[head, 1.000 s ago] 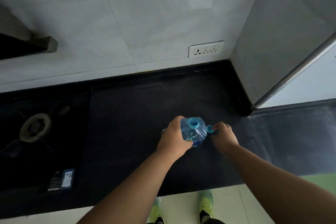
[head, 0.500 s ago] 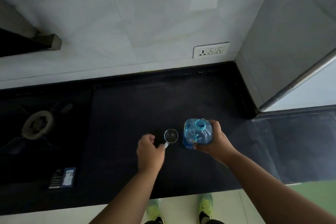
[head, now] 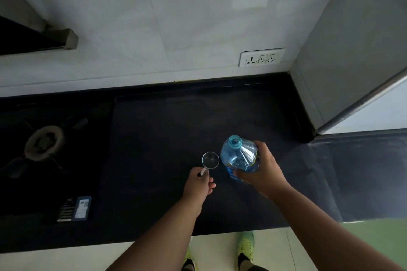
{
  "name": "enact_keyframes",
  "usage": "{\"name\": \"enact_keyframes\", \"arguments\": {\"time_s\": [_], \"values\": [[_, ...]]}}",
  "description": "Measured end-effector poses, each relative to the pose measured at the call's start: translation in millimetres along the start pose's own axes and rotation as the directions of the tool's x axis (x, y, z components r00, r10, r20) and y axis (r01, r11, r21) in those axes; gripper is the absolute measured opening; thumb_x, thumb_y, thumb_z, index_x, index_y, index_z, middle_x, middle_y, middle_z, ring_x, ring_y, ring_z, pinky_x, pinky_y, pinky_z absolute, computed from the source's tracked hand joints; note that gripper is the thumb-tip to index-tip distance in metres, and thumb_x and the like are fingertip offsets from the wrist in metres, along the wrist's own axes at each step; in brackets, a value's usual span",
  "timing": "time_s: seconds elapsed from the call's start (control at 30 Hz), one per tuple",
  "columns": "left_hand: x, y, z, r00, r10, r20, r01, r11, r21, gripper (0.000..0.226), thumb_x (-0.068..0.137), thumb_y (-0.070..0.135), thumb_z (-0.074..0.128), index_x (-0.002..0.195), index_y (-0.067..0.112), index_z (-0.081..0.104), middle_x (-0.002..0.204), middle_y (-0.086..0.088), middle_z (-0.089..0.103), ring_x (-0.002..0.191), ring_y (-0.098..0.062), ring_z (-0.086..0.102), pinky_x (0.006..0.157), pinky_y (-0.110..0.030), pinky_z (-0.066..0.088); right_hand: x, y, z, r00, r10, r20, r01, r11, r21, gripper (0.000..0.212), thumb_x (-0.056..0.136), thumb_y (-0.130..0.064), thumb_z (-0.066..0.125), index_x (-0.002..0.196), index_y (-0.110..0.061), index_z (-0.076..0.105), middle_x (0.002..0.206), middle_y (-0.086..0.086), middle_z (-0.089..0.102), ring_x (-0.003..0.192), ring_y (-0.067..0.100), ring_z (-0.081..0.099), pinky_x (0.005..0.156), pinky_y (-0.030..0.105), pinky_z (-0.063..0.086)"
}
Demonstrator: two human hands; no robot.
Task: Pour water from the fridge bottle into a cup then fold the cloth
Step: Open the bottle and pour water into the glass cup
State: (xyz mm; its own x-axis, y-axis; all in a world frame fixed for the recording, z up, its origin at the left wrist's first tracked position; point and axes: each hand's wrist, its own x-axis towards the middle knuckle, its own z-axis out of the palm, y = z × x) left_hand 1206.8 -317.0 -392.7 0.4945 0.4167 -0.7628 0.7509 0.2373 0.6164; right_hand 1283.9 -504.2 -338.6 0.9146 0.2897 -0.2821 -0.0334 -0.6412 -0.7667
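Gripping bottle (head: 239, 156) beside cup (head: 210, 160)

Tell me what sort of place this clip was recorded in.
Most likely a home kitchen: a gas burner set in a dark counter, a tiled wall with a socket strip.

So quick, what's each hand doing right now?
Left hand: closed on the handle of the cup.
Right hand: closed around the uncapped water bottle, tilted toward the cup.
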Motion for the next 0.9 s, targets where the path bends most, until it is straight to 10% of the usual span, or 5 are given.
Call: {"name": "enact_keyframes", "arguments": {"time_s": [0.27, 0.57, 0.9], "values": [[-9, 26, -14, 0.995, 0.088, 0.037, -0.084, 0.992, -0.098, 0.027, 0.110, 0.024, 0.048, 0.096, 0.010, 0.065, 0.091, -0.009, 0.069, 0.082, -0.017, 0.068, 0.083, -0.033, 0.061, -2, -18, -17, 0.998, -0.002, -0.063, 0.000, 1.000, -0.028, 0.092, 0.052, -0.055, 0.087, 0.132, -0.042, 0.043, 0.124, -0.015, 0.061, 0.121, 0.017, 0.058, 0.097, 0.044, 0.055], [-76, 119, -89, 0.838, 0.542, 0.071, -0.522, 0.755, 0.396, 0.030, 0.110, 0.039, 0.044, 0.093, 0.025, 0.065, 0.091, 0.001, 0.073, 0.086, -0.013, 0.071, 0.082, -0.034, 0.059, 0, -69, -55, 0.972, -0.177, -0.152, 0.148, 0.972, -0.184, 0.093, 0.068, -0.034, 0.094, 0.147, -0.029, 0.044, 0.137, -0.006, 0.052, 0.123, 0.017, 0.053, 0.098, 0.034, 0.049], [-115, 132, -98, 0.759, 0.647, 0.075, -0.616, 0.676, 0.404, 0.030, 0.109, 0.039, 0.046, 0.089, 0.026, 0.064, 0.086, 0.006, 0.073, 0.082, -0.007, 0.070, 0.085, -0.042, 0.061, -5, -127, -71, 0.895, -0.369, -0.251, 0.231, 0.865, -0.446, 0.091, 0.068, -0.034, 0.085, 0.149, -0.037, 0.044, 0.141, -0.003, 0.052, 0.131, 0.027, 0.045, 0.111, 0.047, 0.035]]}}
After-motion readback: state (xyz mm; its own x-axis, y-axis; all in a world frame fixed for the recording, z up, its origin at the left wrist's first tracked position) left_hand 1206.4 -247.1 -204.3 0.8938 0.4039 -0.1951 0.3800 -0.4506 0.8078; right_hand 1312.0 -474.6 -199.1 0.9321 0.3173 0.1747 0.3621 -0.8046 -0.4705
